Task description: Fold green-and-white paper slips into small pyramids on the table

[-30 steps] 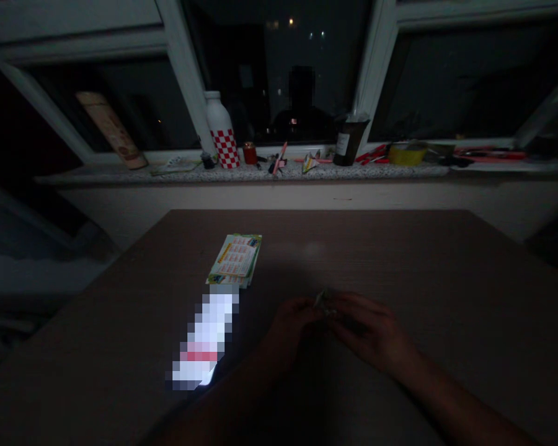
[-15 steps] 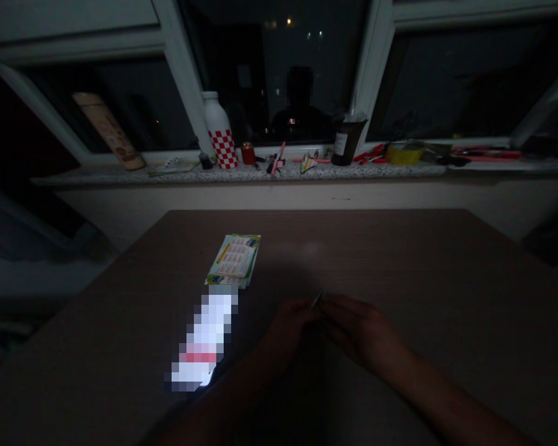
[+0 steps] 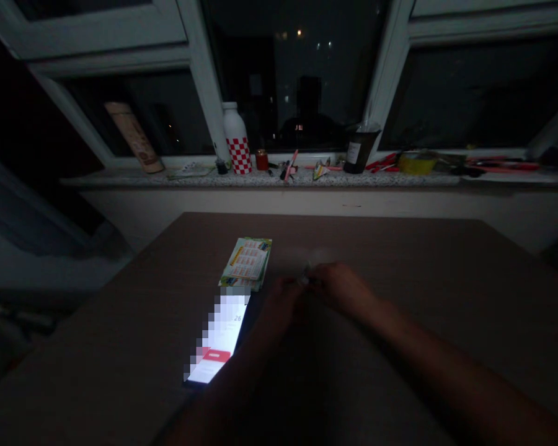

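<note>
Over the dark wooden table [image 3: 400, 297], both hands meet around a small pale paper-like piece [image 3: 305, 274]. Its exact kind is lost in the dimness and blur. My left hand [image 3: 283, 300] pinches it from the left, fingers closed and mostly in shadow. From the right, my right hand [image 3: 341, 284] has its fingertips closed on the same piece. Left of the hands lies a small stack of printed cards [image 3: 247, 260] with green edges. Nearer to me, beside my left forearm, a phone [image 3: 218, 341] lies with its screen lit.
Behind the table runs a speckled stone windowsill [image 3: 190, 179]. On it stand a tan flask [image 3: 134, 139], a red-and-white checkered bottle [image 3: 237, 142], a small red jar [image 3: 261, 160], a dark cup [image 3: 357, 152] and a yellow tape roll [image 3: 417, 163], among pens.
The view has shifted, so the table and sill sit further right in the picture. Both hands have moved slightly away from me, toward the sill, still together around the small piece.
</note>
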### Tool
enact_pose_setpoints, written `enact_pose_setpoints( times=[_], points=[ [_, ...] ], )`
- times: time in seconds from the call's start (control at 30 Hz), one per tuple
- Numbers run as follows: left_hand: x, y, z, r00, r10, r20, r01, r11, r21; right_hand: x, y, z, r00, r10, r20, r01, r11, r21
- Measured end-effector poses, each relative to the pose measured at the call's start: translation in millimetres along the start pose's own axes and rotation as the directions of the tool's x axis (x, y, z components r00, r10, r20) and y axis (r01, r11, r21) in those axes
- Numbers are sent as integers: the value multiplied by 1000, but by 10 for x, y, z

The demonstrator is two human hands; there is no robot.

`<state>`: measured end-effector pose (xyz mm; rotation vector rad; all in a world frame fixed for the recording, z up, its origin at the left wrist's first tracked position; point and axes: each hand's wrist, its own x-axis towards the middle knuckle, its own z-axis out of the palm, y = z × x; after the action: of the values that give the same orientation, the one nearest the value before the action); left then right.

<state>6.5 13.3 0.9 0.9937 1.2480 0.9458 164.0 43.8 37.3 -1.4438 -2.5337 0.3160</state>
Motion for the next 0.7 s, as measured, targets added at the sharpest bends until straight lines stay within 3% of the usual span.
enact_pose_setpoints(
  times=[0.07,0.17,0.37,0.53,0.7],
  points=[
    [1,66,-117,985,160,-72,-141,966,217,221,-3,19,1000,24,16,-24,999,-22],
    [-29,189,-263,936,343,-73,-260,818,513,504,-1,98,999,39,32,-38,998,-42],
    [-49,443,-513,934,357,3,-180,464,867,812,1,242,994,51,91,-46,997,-56],
    [137,514,-765,931,364,-25,-32,149,988,869,1,278,994,34,104,-31,999,-30],
    [370,548,-867,940,339,-31,5,77,997,856,14,242,996,36,87,-37,999,15]
  ],
)
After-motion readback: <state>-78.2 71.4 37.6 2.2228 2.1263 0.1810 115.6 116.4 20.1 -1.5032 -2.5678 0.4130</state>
